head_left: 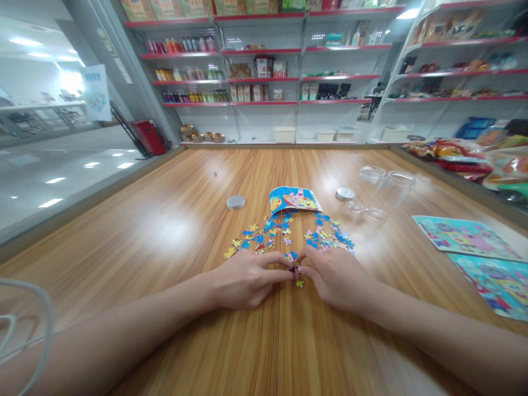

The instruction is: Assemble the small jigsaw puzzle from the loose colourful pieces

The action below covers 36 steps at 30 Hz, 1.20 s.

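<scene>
Stretching away beyond the hands, the wooden table (165, 231) fills most of the view, with store shelves (264, 71) behind its far edge. Far out to the right of the grip lie two printed picture sheets (466, 236), and beyond them a heap of snack bags (466, 154). Past the grip and a little right, two clear jars (383, 190) lie on their sides beside a metal lid (345, 193); a second lid (235, 202) sits beyond and to the left. Straight ahead of the fingers rests a small picture card (295, 199), and just in front of it a scatter of loose puzzle pieces (289, 234) reaches almost to the fingertips. The left hand (247, 278) and right hand (334, 278) rest on the wood, fingertips meeting, pinched closed on a small cluster of joined pieces (296, 270) pressed against the tabletop between them
</scene>
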Motion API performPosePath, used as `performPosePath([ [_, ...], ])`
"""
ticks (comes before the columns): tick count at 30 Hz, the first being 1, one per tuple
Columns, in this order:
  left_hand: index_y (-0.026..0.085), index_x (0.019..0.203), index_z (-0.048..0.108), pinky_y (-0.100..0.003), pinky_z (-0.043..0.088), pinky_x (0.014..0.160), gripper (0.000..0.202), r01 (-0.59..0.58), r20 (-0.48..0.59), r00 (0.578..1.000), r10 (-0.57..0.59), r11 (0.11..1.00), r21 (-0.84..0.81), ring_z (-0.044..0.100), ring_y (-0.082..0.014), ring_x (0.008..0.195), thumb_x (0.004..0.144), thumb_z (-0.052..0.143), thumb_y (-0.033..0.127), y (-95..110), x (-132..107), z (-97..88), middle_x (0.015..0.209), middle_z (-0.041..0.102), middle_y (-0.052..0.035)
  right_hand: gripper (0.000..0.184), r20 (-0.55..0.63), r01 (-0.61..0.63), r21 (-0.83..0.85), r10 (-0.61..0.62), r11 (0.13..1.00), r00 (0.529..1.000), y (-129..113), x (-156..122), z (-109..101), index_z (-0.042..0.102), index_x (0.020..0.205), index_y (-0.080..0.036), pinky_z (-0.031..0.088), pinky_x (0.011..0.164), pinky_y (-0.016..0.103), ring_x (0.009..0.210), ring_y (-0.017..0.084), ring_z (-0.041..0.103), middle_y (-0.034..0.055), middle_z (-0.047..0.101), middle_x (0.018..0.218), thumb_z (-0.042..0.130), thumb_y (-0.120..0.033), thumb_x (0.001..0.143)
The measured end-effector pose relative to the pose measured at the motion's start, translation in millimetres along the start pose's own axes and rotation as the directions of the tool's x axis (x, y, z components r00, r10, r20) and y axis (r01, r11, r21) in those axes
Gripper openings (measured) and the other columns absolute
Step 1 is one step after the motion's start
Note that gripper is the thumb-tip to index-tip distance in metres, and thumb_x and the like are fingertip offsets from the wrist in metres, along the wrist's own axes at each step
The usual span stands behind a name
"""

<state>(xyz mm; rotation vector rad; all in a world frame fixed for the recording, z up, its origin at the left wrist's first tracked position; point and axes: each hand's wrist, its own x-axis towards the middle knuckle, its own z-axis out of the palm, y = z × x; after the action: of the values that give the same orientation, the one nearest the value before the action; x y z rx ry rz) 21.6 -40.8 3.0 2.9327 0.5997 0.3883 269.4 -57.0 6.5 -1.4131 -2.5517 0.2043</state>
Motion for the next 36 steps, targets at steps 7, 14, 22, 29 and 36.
performPosePath([
  [7,0.027,0.131,0.058,-0.032,0.060,0.087,0.048,0.002,0.010,1.000,-0.001,1.000,-0.028,0.067,-0.0192,0.106,0.087,0.050,0.009,0.6,-0.5,-1.2,0.134,0.059,-0.0054,0.015,-0.017,-0.025,0.033,0.025,0.999,1.000,1.4,-0.3,3.4,0.058,0.107,-0.022,0.037,0.063,0.029,0.080,0.024,0.070,0.0060,0.073,0.085,0.056,-0.027,0.094],
  [14,0.027,0.129,0.060,-0.031,0.059,0.090,0.047,0.000,0.019,1.000,0.001,0.998,-0.066,0.066,-0.0194,0.110,0.087,0.048,0.007,1.0,0.3,-3.1,0.137,0.059,-0.0032,0.010,-0.020,-0.018,0.042,0.019,0.999,1.000,1.2,-0.1,1.6,0.057,0.100,-0.021,0.035,0.062,0.030,0.078,0.024,0.070,0.0045,0.072,0.084,0.057,-0.026,0.092],
  [22,0.027,0.129,0.060,-0.032,0.058,0.092,0.044,-0.005,0.000,1.000,0.005,0.996,-0.085,0.066,-0.0190,0.109,0.090,0.048,0.010,-0.5,-1.4,-0.5,0.137,0.059,-0.0036,0.010,-0.015,0.005,0.064,-0.004,0.998,1.000,1.0,-0.5,-0.8,0.060,0.097,-0.023,0.037,0.064,0.029,0.082,0.024,0.071,0.0040,0.073,0.084,0.052,-0.026,0.094],
  [29,0.026,0.126,0.062,-0.032,0.059,0.090,0.042,-0.019,-0.021,1.000,0.017,0.994,-0.106,0.067,-0.0190,0.107,0.089,0.049,0.010,-2.4,-2.4,1.9,0.134,0.060,-0.0042,0.016,-0.118,0.024,0.067,-0.016,0.997,0.993,2.7,-1.1,4.3,0.062,0.096,-0.022,0.038,0.062,0.029,0.072,0.023,0.069,0.0039,0.071,0.076,0.051,-0.034,0.094],
  [36,0.025,0.124,0.062,-0.030,0.058,0.087,0.041,-0.019,-0.019,1.000,0.017,0.993,-0.117,0.067,-0.0182,0.103,0.088,0.050,0.009,-2.8,-2.6,1.9,0.130,0.061,-0.0041,0.028,-0.144,0.072,0.128,-0.054,0.989,0.988,2.2,-1.0,2.9,0.067,0.087,-0.020,0.038,0.061,0.028,0.066,0.019,0.067,0.0049,0.070,0.071,0.043,-0.031,0.097],
])
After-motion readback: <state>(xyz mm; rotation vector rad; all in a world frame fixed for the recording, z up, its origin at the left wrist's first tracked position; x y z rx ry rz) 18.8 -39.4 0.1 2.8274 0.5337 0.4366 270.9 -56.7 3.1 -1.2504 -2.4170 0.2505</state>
